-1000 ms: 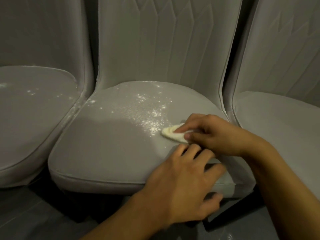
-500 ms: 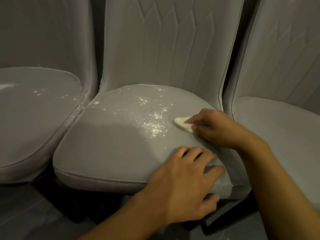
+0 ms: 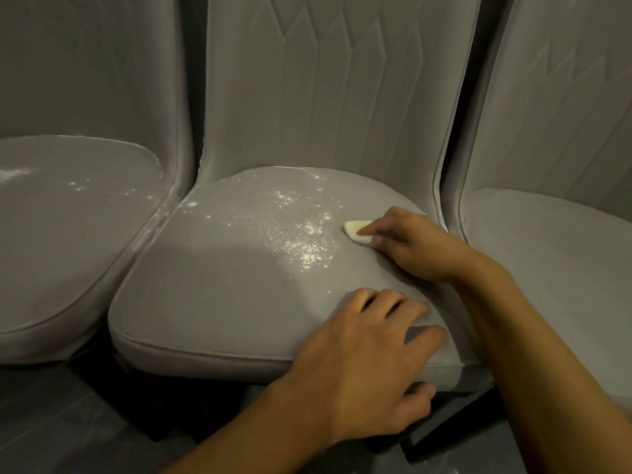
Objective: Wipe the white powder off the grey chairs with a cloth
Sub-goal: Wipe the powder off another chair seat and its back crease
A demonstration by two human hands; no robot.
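The cloth (image 3: 357, 230) is a small pale wad that looks soft, light and limp. It will likely bunch or slip unless it is pinched at its near end and pressed flat under the fingertips. The right hand (image 3: 410, 244) does that: its fingers curl over the cloth and pinch it against the middle chair (image 3: 222, 302), toward the seat's right rear. The white powder (image 3: 297, 234) lies just left of the cloth, scattered over the seat's centre and back, with more on the left chair (image 3: 68, 251). The left hand (image 3: 369, 364) holds nothing and lies spread on the seat's front right corner, thumb down over the edge
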